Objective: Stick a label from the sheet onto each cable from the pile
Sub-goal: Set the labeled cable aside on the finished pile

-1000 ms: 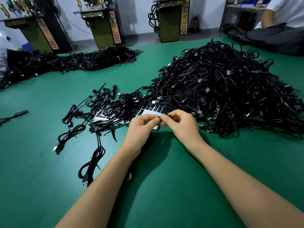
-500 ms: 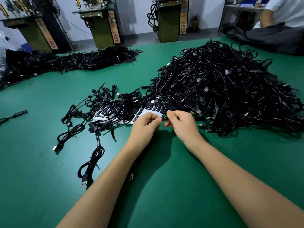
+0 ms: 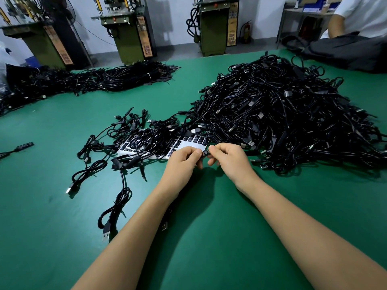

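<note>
Head view: left hand (image 3: 184, 162) and right hand (image 3: 231, 159) meet over green table (image 3: 209, 237), fingers curled, both pinching small black label (image 3: 205, 153) between fingertips. Whether cable sits under label, cannot tell. Label sheet (image 3: 188, 144) lies flat just beyond hands, partly buried under loose cables (image 3: 117, 147) spread to left. Big cable pile (image 3: 282, 114) rises right of sheet, touching its far edge. Second heap of cables (image 3: 104, 80) along far left. Green machines (image 3: 127, 36) stand behind table. Another person (image 3: 360, 15) sits far right.
</note>
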The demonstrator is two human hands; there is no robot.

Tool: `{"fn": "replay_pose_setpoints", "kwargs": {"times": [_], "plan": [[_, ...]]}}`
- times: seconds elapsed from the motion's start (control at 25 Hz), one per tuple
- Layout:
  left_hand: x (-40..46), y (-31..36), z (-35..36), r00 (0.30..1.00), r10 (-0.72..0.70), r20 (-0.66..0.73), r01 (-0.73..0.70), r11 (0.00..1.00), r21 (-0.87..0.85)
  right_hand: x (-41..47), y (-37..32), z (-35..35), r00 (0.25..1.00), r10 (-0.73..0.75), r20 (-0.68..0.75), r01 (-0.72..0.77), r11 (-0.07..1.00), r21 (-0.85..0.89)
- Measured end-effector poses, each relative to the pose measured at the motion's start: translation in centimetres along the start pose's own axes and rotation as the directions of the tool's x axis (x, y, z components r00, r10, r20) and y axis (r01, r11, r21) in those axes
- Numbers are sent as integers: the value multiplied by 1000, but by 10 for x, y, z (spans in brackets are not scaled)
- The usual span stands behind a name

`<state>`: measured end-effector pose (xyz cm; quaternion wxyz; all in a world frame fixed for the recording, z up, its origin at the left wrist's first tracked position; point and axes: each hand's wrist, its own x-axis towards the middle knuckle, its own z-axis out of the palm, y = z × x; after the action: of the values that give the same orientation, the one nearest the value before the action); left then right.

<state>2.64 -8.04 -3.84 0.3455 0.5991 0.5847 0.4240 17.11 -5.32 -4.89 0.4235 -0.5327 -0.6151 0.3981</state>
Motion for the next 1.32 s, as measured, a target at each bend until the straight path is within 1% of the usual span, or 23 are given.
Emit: {"fn": "replay_pose_setpoints", "kwargs": {"times": [0.16, 0.24, 0.32, 0.4, 0.48, 0.52, 0.56, 0.64, 0.68, 0.76, 0.84, 0.92, 0.96, 1.04, 1.08, 1.12, 1.2, 1.32], "plan": [[-3, 3, -8, 989, -85, 123, 93, 994, -58, 3, 0, -1, 999, 36, 10, -37, 996, 81], [-7, 11, -17, 982, -123, 142, 137, 986, -93, 4, -2, -2, 997, 75, -13, -73, 989, 130], [-10, 21, -37, 988, -141, 68, 150, 975, -163, 4, -4, -4, 994, 106, -28, -99, 977, 190], [-9, 31, -71, 982, -180, -58, 161, 955, -248, 3, -4, -5, 991, 125, -44, -110, 961, 252], [1, 44, -115, 957, -208, -204, 153, 955, -254, 4, -4, -7, 988, 138, -72, -110, 944, 310], [8, 51, -136, 938, -204, -280, 148, 967, -210, 4, -4, -9, 986, 144, -82, -110, 940, 323], [19, 55, -158, 915, -188, -357, 152, 980, -127, 6, -4, -9, 985, 148, -90, -111, 939, 325], [44, 61, -195, 868, -98, -486, 179, 976, 123, 6, -4, -9, 984, 148, -97, -111, 943, 313], [55, 61, -209, 849, -32, -527, 201, 943, 265, 6, -5, -9, 984, 148, -98, -111, 945, 308], [73, 54, -226, 815, 101, -571, 265, 810, 523, 6, -4, -8, 983, 151, -103, -113, 943, 313], [81, 39, -225, 814, 184, -551, 298, 683, 667, 5, -5, -7, 983, 153, -102, -113, 941, 318], [82, 16, -212, 838, 203, -506, 294, 613, 733, 6, -5, -7, 983, 155, -100, -116, 941, 318], [81, 3, -203, 855, 177, -488, 304, 590, 747, 6, -5, -7, 982, 156, -102, -117, 941, 318], [72, -18, -180, 882, 110, -459, 320, 575, 753, 6, -4, -7, 981, 158, -113, -116, 944, 310], [67, -23, -165, 892, 107, -440, 301, 586, 753, 6, -4, -7, 980, 156, -123, -113, 947, 301], [63, -24, -149, 901, 136, -413, 256, 602, 757, 6, -3, -6, 979, 152, -135, -108, 951, 288], [53, -19, -113, 905, 243, -348, 125, 632, 765, 6, -2, -5, 979, 129, -158, -88, 966, 244], [27, -10, -58, 886, 397, -241, -69, 627, 776, 3, -1, -5, 984, 34, -175, -16, 995, 101]]}}
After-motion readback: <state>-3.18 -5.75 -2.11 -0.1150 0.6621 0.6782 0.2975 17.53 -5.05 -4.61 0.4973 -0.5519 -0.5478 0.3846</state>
